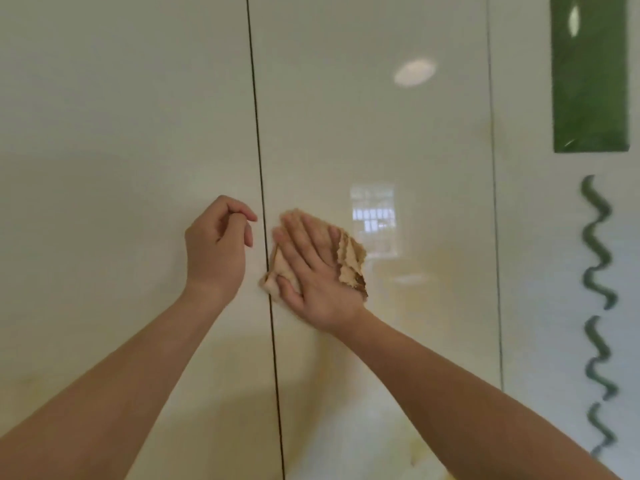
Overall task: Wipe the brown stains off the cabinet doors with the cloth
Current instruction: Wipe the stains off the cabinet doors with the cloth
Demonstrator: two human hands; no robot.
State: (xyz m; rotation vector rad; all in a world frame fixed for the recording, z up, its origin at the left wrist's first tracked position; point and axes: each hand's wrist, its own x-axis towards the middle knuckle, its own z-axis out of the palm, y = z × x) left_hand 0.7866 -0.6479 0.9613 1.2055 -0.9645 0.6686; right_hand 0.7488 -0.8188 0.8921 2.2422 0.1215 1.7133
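Checking hands first: which one works the cloth? (Obs.)

Right hand (311, 268), fingers straight and spread, palm pressing the tan cloth (351, 259) flat on the right cabinet door (363, 133), centre of frame, just right of the dark seam (258, 161). Cloth is bunched; a frayed edge shows past the little-finger side. (Rec.)

Left hand? (Obs.)

Left hand (216, 247) is just left of the seam, in front of the left cabinet door (121, 133). Fingers loosely curled, holding nothing. Contact with the door: cannot tell. (Rec.)

Stains? (Obs.)

Faint brownish haze (412, 268) right of the cloth and running toward the lower centre. Some of it may be reflection in the glossy panel. Nothing clearly brown seen on the left door. (Rec.)

Method note for the stroke? (Obs.)

Judgement: stay flat-palmed so pressure spreads across the cloth. Sweep right and down through the haze in overlapping passes. Refold to a clean face once it soils, or it will smear. Work along the seam, not into it, so the frayed edge does not snag. If the door flexes, the free hand could steady it. Green panel (588, 74) and wavy marks (597, 244) at far right are not brown; I would leave them. (Rec.)
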